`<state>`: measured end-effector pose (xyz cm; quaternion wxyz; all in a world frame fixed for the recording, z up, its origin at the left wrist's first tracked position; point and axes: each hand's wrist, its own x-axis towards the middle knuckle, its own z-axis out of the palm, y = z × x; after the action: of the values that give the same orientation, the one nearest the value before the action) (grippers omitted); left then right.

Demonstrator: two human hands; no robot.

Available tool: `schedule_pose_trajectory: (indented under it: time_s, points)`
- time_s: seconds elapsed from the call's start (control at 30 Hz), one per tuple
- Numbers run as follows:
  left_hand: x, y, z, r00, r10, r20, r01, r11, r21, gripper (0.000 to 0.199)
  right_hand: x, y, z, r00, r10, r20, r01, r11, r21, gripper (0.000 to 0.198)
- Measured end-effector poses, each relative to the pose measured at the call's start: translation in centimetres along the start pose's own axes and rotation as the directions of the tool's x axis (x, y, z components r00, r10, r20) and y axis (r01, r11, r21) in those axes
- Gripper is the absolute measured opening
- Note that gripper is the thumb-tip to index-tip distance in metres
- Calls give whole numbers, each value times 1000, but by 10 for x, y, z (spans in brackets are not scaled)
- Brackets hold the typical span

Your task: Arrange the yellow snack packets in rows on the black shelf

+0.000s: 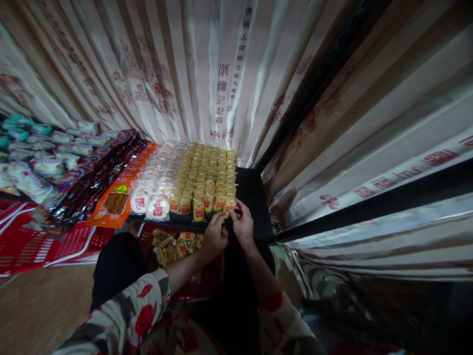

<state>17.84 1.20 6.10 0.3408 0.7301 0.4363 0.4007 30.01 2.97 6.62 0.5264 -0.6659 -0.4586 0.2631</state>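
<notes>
Rows of small yellow snack packets (207, 167) with red labels stand closely packed on a black table (253, 197). At the front right corner of these rows, the fingers of my left hand (215, 235) are closed at the lower left of a yellow snack packet (229, 203). My right hand (243, 226) pinches the same packet from its right side. Fingertips cover part of it. Left of the yellow rows lie white round snack packets (157, 208) in clear wrappers. Below the table edge, loose yellow packets (177, 248) fill a red basket (218, 271) in front of my lap.
Orange snack bags (114, 202), dark red shiny packs (99, 170) and white wrapped packs (50, 167) are laid out farther left. A red perforated basket (40, 246) stands below them. Pleated curtains (199, 64) rise behind the table, with more folds at the right (380, 162).
</notes>
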Motion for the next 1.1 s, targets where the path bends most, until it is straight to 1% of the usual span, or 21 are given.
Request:
schedule_pose_trajectory:
  time_s: [0.23,0.47,0.7,0.83,0.97,1.1]
  points:
    - [4,-2,1,1000,2,32,-2,1000,6,57,-2,-4,7,1000,29,-12,-29,999,-14,45]
    - [5,-4,4,997,48,53,-48,999,-17,60,-1,1,7,1000,15,-26,-15,1000,-2,43]
    - [5,-8,9,998,31,61,-27,998,-61,68,0,1,6,999,27,-24,-28,999,-18,39]
    - [3,-5,8,999,18,36,-15,997,-80,67,0,0,7,999,15,-41,-15,1000,2,35]
    - [3,0,6,996,71,44,-68,995,-75,62,0,2,8,998,52,-45,-50,998,38,30]
    - [6,3,4,988,130,84,-130,992,-8,53,-1,7,7,999,1,-50,2,999,50,21]
